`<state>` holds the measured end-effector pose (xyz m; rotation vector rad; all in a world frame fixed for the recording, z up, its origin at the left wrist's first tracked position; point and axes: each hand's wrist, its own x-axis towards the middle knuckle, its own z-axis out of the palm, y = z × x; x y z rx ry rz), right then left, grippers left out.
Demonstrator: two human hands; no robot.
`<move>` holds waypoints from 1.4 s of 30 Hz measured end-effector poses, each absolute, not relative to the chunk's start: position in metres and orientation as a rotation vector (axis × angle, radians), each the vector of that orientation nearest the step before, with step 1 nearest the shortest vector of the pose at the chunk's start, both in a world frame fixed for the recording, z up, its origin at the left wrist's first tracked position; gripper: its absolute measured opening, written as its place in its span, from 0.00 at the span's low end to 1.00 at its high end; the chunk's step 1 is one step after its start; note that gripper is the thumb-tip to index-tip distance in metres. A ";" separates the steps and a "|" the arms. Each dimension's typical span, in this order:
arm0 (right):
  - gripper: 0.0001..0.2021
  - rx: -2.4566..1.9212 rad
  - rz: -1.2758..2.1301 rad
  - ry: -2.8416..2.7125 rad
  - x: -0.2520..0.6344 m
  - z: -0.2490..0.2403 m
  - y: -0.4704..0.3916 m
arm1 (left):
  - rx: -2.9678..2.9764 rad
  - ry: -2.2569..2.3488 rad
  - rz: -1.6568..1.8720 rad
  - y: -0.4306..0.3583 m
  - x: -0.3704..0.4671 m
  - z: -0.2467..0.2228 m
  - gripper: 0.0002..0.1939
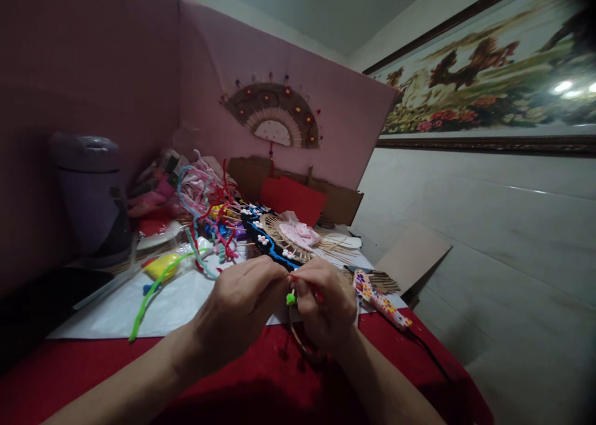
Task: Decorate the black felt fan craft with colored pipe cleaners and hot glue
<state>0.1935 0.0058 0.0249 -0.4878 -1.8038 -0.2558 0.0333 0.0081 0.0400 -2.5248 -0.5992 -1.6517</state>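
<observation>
My left hand (244, 298) and my right hand (326, 301) meet at the centre, fingertips pinched together on a thin red strand (293, 277). More red shows between the fingers of my right hand. A small bright green piece (291, 298) sits just below the fingertips, and a thin curved loop hangs under it beside my right hand. Right behind the hands lies a black fan (267, 242) with white flowers, a blue line and a pink cloth at its middle.
Coloured pipe cleaners (205, 195) and bags heap at the left, near a purple flask (95, 195). A flowered glue gun (379, 299) with a black cord lies right, on the red cloth (395, 344). Cardboard (412, 257) leans at the wall; a finished fan (274, 111) hangs behind.
</observation>
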 end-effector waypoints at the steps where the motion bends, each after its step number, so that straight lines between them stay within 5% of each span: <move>1: 0.09 -0.481 -0.265 -1.802 0.193 0.025 0.006 | -2.506 -0.595 -1.669 0.008 0.033 0.039 0.06; 26: 0.10 -0.484 -0.398 -1.731 0.192 0.019 0.009 | -2.896 -0.842 -2.204 0.006 0.037 0.042 0.05; 42: 0.08 -0.545 -0.449 -1.832 0.192 0.014 0.013 | -2.257 -0.524 -1.429 0.015 0.036 0.024 0.07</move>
